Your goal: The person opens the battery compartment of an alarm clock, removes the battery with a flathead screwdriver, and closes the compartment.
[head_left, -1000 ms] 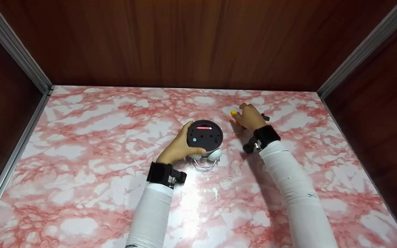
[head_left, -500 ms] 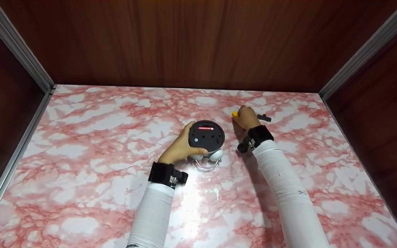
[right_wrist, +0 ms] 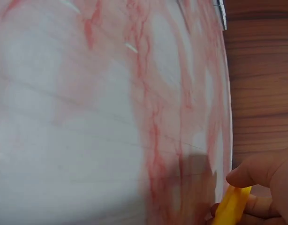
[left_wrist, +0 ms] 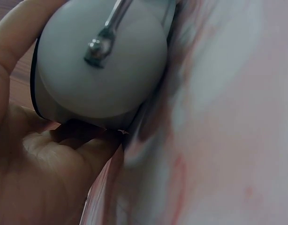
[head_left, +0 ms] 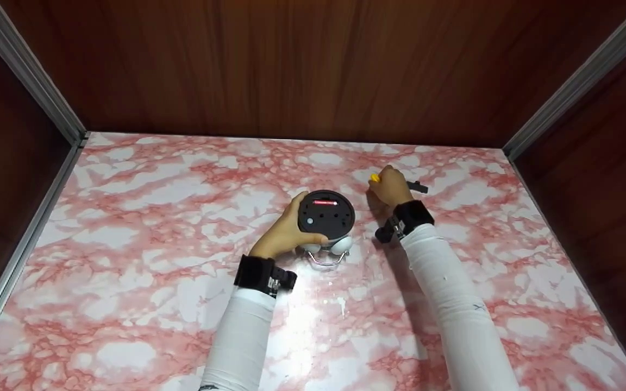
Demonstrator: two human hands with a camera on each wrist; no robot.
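Note:
A twin-bell alarm clock (head_left: 326, 217) has its black back turned up, and a red battery (head_left: 324, 202) shows in the open slot there. My left hand (head_left: 286, 231) grips the clock round its left side, thumb near the bells. In the left wrist view a white bell (left_wrist: 104, 61) and its metal handle fill the top. To the right of the clock, my right hand (head_left: 392, 187) pinches a small yellow piece (right_wrist: 233, 206) between thumb and fingers; most of it is hidden by the hand. A small black strip, like a battery cover (head_left: 417, 187), lies just right of this hand.
The table (head_left: 155, 228) has a red-and-white marbled top. Dark wood panels (head_left: 291, 70) with grey metal corner posts (head_left: 36, 70) wall it in at the back and both sides.
My right hand has moved slightly left, its fingers drawing in on the yellow piece, and more of the black strip now shows. The left hand and the clock stay nearly still.

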